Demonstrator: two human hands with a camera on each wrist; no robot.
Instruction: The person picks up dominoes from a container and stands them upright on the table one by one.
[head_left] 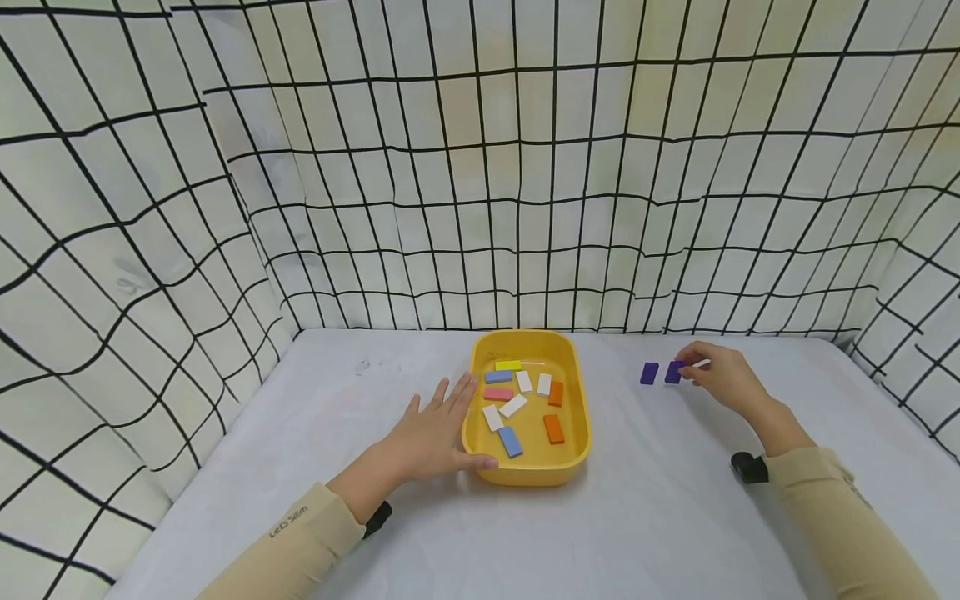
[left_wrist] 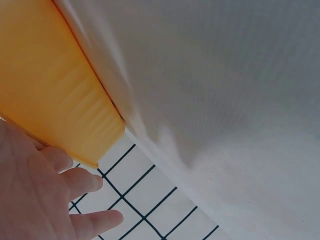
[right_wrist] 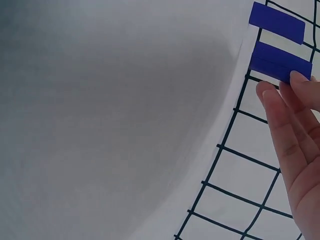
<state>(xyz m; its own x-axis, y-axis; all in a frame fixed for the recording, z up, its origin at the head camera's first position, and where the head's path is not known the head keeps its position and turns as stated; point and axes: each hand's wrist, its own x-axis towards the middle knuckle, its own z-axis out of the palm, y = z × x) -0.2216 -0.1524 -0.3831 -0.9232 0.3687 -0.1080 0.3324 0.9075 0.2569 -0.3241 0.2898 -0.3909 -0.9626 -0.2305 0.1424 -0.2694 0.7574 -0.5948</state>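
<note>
My left hand (head_left: 431, 437) lies with fingers spread along the left rim of a yellow plastic tray (head_left: 579, 408), the thumb over its near left corner. In the left wrist view the fingers of that hand (left_wrist: 45, 190) stretch out beside the tray's ribbed side wall (left_wrist: 60, 85). Off to the right of the tray, my right hand (head_left: 723, 379) pinches the near end of a purple block (head_left: 672, 372) between thumb and fingertips. A second purple block (head_left: 649, 373) lies parallel just left of it, with a narrow gap, on the white cloth.
Inside the tray lie several small flat blocks: a yellow one (head_left: 507, 365), a pink one (head_left: 498, 393), blue ones (head_left: 511, 442), white ones (head_left: 513, 406) and orange ones (head_left: 553, 428). A white cloth (head_left: 637, 517) covers the table. Black-gridded white walls (head_left: 480, 208) enclose the back and sides.
</note>
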